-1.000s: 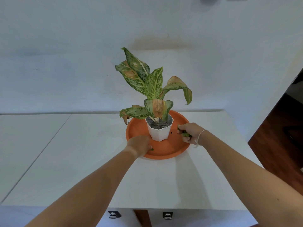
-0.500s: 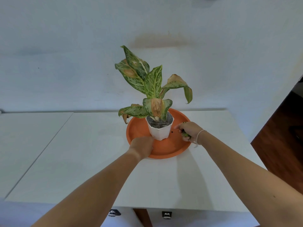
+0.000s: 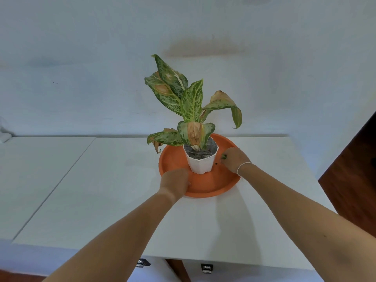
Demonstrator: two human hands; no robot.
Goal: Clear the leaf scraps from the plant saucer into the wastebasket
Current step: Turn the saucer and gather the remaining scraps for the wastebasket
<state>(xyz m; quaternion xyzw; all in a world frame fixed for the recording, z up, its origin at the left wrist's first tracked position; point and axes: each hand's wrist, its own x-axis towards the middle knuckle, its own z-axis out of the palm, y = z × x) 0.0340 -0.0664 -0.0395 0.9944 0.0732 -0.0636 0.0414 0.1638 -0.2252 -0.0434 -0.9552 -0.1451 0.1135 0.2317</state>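
Observation:
An orange plant saucer (image 3: 213, 186) sits on the white table (image 3: 114, 190). In it stands a white pot (image 3: 200, 164) with a spotted green plant (image 3: 191, 106). My right hand (image 3: 234, 159) rests inside the saucer right of the pot, fingers closed on green leaf scraps (image 3: 223, 156). A small dark speck (image 3: 216, 164) lies on the saucer by those fingers. My left hand (image 3: 175, 183) is curled over the saucer's front left rim; what it holds is hidden. No wastebasket is in view.
A second white table (image 3: 30, 180) adjoins on the left with a seam between. A white wall stands close behind. Dark wooden floor (image 3: 354, 169) shows past the table's right edge. The near table edge is just below my forearms.
My right hand has slid a little toward the pot, still holding the green scraps. My left hand stays on the saucer's front left rim, and the green bit seen at its fingers is hidden.

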